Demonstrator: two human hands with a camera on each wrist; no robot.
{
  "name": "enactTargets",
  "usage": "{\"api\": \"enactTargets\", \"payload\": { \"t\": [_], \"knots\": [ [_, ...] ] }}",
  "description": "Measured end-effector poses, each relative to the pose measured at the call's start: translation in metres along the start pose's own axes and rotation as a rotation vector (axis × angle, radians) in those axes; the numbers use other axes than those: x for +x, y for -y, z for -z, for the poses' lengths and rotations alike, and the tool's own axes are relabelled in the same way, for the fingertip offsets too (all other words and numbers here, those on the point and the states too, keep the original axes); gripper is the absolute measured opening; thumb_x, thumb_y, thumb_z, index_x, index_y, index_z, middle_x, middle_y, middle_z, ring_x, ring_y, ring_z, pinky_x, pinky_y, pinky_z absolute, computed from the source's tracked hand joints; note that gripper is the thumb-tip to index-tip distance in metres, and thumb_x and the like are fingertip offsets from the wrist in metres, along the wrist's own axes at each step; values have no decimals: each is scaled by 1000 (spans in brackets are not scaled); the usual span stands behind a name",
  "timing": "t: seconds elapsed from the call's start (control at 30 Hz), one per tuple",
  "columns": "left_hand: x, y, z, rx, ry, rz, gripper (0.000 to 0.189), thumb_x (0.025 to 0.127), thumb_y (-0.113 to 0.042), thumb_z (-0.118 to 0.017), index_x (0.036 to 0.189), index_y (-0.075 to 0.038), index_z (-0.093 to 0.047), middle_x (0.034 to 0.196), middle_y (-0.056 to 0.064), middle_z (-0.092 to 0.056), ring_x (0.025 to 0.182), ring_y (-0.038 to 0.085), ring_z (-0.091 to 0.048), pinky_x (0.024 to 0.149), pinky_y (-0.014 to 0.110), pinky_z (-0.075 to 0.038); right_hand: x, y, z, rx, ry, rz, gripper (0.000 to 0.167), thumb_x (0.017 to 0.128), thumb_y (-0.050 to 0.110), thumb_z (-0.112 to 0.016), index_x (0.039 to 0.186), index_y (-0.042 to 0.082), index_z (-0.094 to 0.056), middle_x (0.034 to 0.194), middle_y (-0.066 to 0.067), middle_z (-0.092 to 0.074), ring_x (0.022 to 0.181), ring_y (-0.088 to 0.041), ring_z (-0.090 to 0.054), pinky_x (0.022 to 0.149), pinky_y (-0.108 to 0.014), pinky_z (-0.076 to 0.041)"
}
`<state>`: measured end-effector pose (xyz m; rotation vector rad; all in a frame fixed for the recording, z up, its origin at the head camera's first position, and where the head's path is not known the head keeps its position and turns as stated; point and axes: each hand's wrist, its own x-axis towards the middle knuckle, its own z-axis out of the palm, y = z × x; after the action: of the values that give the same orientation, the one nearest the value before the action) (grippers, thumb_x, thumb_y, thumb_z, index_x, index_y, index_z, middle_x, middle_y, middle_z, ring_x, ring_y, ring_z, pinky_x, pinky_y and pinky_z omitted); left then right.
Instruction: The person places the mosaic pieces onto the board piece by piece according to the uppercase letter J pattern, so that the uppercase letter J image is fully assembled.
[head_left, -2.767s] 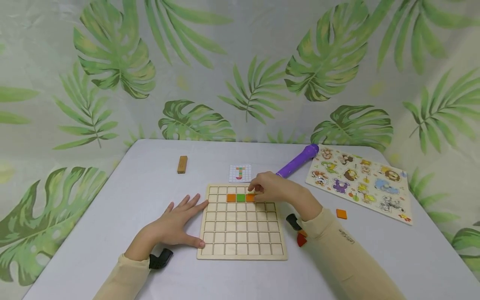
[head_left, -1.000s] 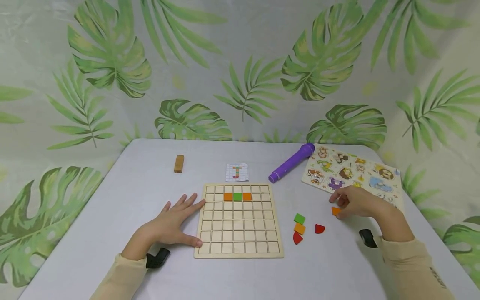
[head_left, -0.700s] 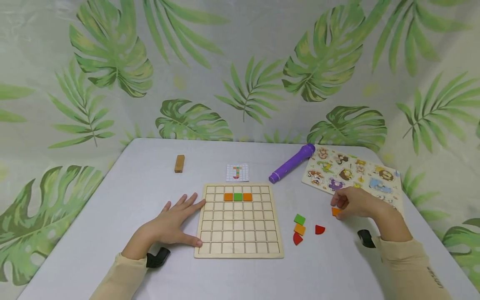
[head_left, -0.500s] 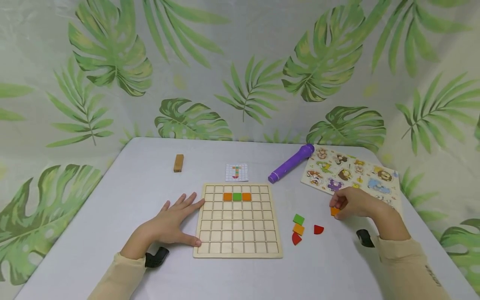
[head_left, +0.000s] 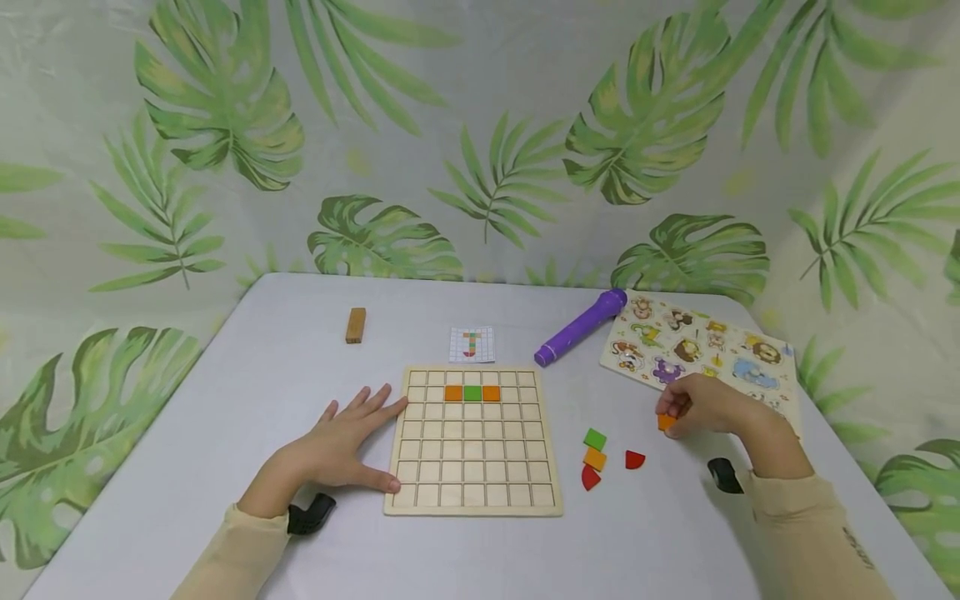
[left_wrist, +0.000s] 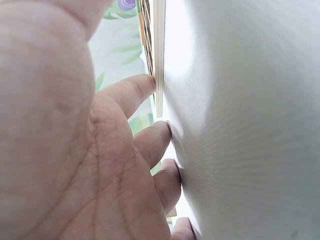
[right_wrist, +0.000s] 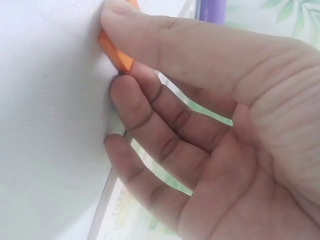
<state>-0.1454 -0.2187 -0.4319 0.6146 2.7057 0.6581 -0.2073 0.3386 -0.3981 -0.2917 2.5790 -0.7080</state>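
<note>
On the right of the table my right hand (head_left: 705,406) pinches an orange square tile (right_wrist: 118,52) between thumb and fingers, close to the tabletop. My left hand (head_left: 337,446) lies spread at the left edge of a wooden grid board (head_left: 474,515), its thumb and index fingertip on the frame. In the board's second row from the top sit an orange tile (head_left: 453,393), a green tile (head_left: 472,392) and another orange tile (head_left: 491,393), side by side. Between board and right hand lie a green square (head_left: 596,439), a lighter orange square (head_left: 595,459) and two red quarter-round tiles (head_left: 634,460).
Behind the board lies a small pattern card (head_left: 472,344) with a coloured J-like figure. A purple toy microphone (head_left: 581,327) leads to an animal puzzle board (head_left: 637,337) at the back right. A wooden block (head_left: 356,326) stands at the back left.
My right hand has left the grid board and moved right to the loose orange tile, which it now pinches and has shifted slightly. The left hand stays at the board's edge.
</note>
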Motion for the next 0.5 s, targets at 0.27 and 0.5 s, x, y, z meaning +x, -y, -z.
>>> {"api": "enactTargets", "payload": {
  "t": [0.27, 0.5],
  "knots": [
    [1, 3, -1, 5, -3, 0, 121, 75, -68, -89, 171, -23, -31, 181, 17, -15, 166, 51, -9, 124, 83, -4, 0, -1, 0, 41, -2, 3, 24, 84, 1, -87, 102, -1, -72, 91, -7, -68, 85, -20, -58, 71, -24, -50],
    [2, 6, -2, 1, -4, 5, 121, 75, -69, -89, 171, -25, -31, 181, 15, -15, 167, 48, -8, 125, 82, -4, 3, -4, -3, 36, -15, 21, 23, 86, 5, -87, 103, 1, -72, 90, -5, -64, 84, -19, -56, 69, -24, -48]
  ]
}}
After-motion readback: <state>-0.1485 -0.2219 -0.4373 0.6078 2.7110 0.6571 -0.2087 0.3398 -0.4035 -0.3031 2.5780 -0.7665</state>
